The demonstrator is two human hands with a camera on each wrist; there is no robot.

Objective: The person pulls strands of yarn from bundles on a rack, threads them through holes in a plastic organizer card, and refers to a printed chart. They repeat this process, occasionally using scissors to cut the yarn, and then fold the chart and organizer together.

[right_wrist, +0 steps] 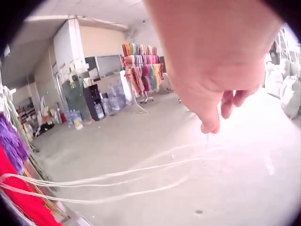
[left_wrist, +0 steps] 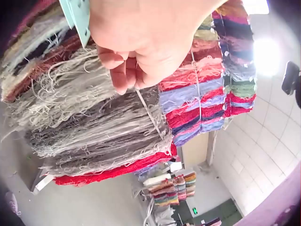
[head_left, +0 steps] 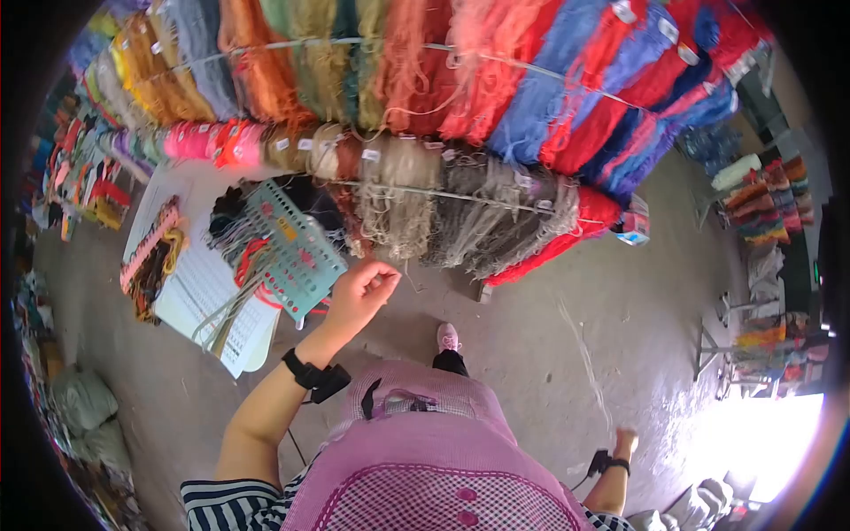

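Note:
My left hand (head_left: 365, 288) (left_wrist: 141, 42) is raised in front of hanging beige yarn (head_left: 403, 199) and grey yarn (left_wrist: 103, 127), fingers curled and thumb against them; no held thing can be made out. Beside it is a green card with rows of holes (head_left: 297, 252), whose edge (left_wrist: 80, 21) shows behind the hand in the left wrist view. My right hand (head_left: 626, 442) (right_wrist: 216, 80) is low and far out to the right, pinching the end of long pale strands (right_wrist: 117, 178). These strands (head_left: 586, 358) stretch toward it from the red yarn side; glare blurs their ends.
Rows of coloured hanks (head_left: 531, 80) hang on rods across the front. A white board with printed sheets (head_left: 190, 283) stands left, with a card of yarn samples (head_left: 155, 252). More yarn racks (right_wrist: 143, 70) and water bottles (right_wrist: 115, 99) are farther off. Grey sacks (head_left: 84, 398) lie at left.

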